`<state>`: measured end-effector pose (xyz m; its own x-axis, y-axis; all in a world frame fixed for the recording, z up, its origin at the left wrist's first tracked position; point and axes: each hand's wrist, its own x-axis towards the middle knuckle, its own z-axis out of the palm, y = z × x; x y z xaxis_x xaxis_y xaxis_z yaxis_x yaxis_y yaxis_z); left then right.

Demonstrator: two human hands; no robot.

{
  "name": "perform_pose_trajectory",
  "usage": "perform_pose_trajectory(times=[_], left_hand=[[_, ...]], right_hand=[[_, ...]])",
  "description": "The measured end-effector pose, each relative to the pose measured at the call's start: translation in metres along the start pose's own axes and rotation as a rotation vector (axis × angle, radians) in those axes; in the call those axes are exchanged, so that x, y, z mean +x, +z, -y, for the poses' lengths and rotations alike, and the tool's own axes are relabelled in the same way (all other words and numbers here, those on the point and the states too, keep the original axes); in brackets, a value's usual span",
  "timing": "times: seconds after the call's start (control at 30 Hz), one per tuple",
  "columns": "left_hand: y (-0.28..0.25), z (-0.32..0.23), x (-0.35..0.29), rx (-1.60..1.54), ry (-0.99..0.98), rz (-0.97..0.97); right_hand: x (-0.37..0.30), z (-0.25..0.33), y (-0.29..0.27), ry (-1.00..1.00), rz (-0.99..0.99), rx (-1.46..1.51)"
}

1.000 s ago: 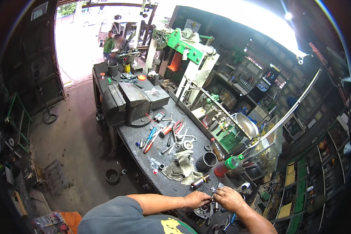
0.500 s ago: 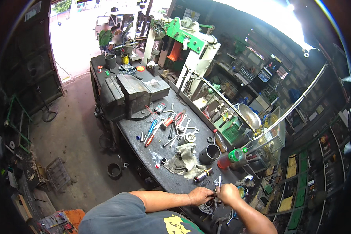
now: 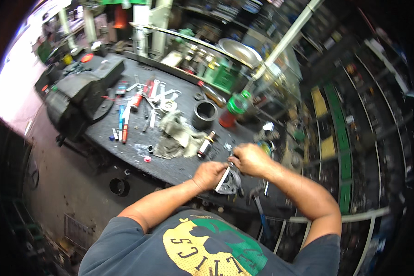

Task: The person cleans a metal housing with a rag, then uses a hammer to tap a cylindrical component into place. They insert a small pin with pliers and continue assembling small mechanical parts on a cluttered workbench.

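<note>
My left hand (image 3: 210,175) and my right hand (image 3: 249,159) meet over the near part of the dark workbench. A slim silver bar-shaped tool (image 3: 222,179) slants down from between them, its upper end at the closed fingers of my right hand. My left hand's fingers are curled beside the bar; what they grip is hidden. Beneath both hands sits a round metal machine part (image 3: 234,185), partly covered. Just beyond lies a dark cylindrical part (image 3: 206,145) with a bright end, next to a crumpled grey rag (image 3: 177,136).
A hammer (image 3: 261,211) with a blue handle lies right of the metal part. Behind stand a dark metal cylinder (image 3: 204,115) and a bottle (image 3: 234,109) of red liquid. Wrenches (image 3: 158,94) and screwdrivers (image 3: 125,124) lie farther left, by a large vise (image 3: 80,94).
The view has swung right and down, showing more of my arms and shirt. The silver bar stood upright by my right hand; now it slants down toward my left hand.
</note>
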<state>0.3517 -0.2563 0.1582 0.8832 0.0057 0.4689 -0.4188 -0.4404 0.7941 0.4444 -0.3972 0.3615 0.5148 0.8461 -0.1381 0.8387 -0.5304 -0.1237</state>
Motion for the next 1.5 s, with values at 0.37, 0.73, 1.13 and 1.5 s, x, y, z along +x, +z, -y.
perform_pose_trajectory(times=[0.37,0.73,1.13,1.5], left_hand=[[0.001,-0.008,0.006,0.033,-0.026,0.102],[-0.001,-0.006,0.002,0.052,0.021,0.069],[0.002,-0.004,0.000,0.040,0.019,0.046],[-0.002,-0.004,0.002,0.056,-0.013,0.101]], right_hand=[[0.003,-0.007,0.017,0.013,0.087,-0.049],[0.010,-0.010,-0.002,0.268,0.231,0.018],[-0.013,0.005,0.006,0.092,0.097,0.047],[0.002,-0.013,0.008,0.008,0.031,-0.023]])
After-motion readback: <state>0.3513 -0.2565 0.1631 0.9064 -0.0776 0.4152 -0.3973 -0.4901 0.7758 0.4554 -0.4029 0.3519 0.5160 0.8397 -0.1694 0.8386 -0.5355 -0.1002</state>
